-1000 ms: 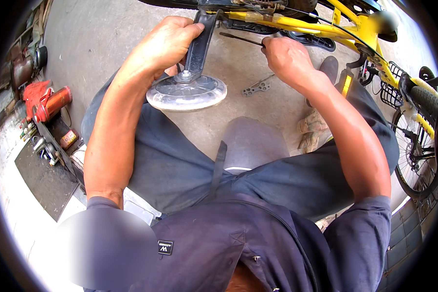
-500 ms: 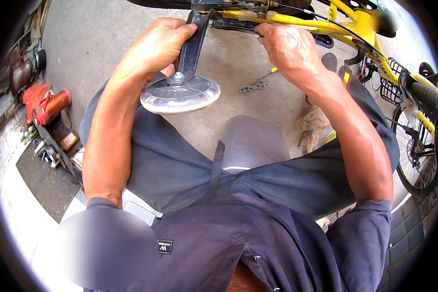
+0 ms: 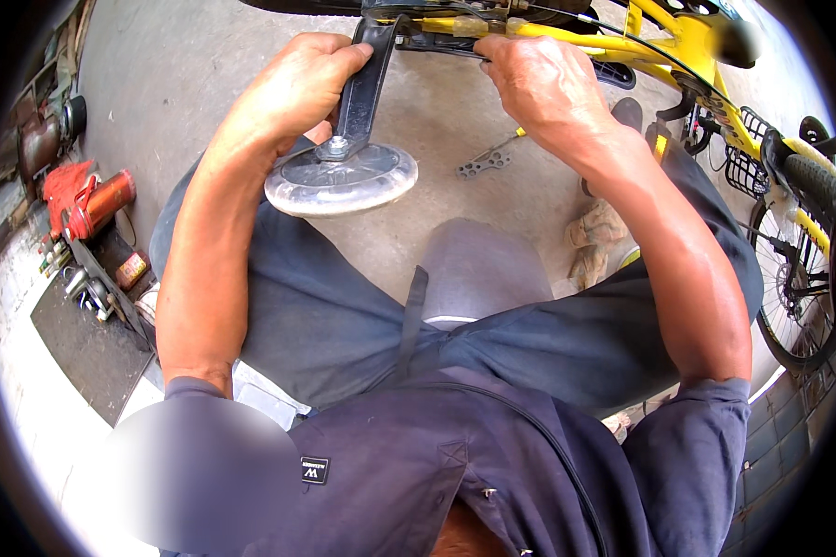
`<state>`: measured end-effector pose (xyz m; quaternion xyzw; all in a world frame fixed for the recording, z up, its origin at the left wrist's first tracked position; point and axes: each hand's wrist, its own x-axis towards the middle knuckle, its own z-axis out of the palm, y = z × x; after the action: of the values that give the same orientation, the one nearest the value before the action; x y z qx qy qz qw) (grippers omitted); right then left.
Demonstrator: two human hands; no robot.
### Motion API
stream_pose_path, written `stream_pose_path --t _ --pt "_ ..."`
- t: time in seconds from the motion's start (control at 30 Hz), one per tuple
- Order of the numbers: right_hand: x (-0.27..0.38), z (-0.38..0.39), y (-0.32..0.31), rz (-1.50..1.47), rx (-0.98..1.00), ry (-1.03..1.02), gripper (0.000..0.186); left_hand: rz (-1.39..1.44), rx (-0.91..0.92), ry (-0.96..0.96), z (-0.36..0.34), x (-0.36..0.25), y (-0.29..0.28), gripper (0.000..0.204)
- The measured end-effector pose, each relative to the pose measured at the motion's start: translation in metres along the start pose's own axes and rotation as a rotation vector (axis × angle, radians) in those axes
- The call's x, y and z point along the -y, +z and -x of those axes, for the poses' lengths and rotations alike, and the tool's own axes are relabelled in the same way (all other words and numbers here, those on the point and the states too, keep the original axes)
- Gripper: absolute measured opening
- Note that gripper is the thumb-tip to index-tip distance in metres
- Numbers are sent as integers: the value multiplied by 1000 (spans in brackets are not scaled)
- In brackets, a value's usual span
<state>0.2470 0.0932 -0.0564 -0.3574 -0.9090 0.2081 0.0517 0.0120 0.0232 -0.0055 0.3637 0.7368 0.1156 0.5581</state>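
Clearly, the left hand (image 3: pixel 311 84) is grasping: its thumb presses on the face of a black bracket (image 3: pixel 360 97) and the other fingers wrap behind, a hold that seems meant to stop the arm from swinging. Just below those fingers, toward the body, a clear-rimmed wheel (image 3: pixel 341 186) hangs from the bracket's lower end on a bolt (image 3: pixel 338 147), tilted so that its broad side shows. To the right of that grip, the right hand (image 3: pixel 548 88) has its fingers bent inward just under the yellow frame (image 3: pixel 576 39); whether they pinch something slim is hidden by the knuckles. Above both sets of fingers the frame runs across, and the bracket's upper end meets it near the left thumb, perhaps so placed to bring the joint within reach. Below the right fingers, on the concrete floor (image 3: pixel 455 116), lie a flat spanner with holes (image 3: pixel 485 165) and a slim rod (image 3: pixel 503 142), probably left there to be handy. Well apart to the left of the left fingers sit a red cloth (image 3: pixel 69 190) and an orange-red cylinder (image 3: pixel 107 200); far right of the right fingers stands a spoked wheel (image 3: pixel 794 297).
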Motion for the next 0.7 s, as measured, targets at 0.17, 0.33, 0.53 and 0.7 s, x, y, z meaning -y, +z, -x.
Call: stream_pose_path --t 0.17,0.33,0.53,0.7 --pt "3 -2 -4 10 39 10 20 -4 -13 17 2 0 1 31" --pt "3 -2 -4 -4 -5 -9 19 -6 -11 9 1 2 0 32" --pt "6 -5 -8 29 8 -17 18 15 -6 23 2 1 1 32" --pt "19 -9 -16 70 -23 -63 19 33 9 26 3 0 0 32"
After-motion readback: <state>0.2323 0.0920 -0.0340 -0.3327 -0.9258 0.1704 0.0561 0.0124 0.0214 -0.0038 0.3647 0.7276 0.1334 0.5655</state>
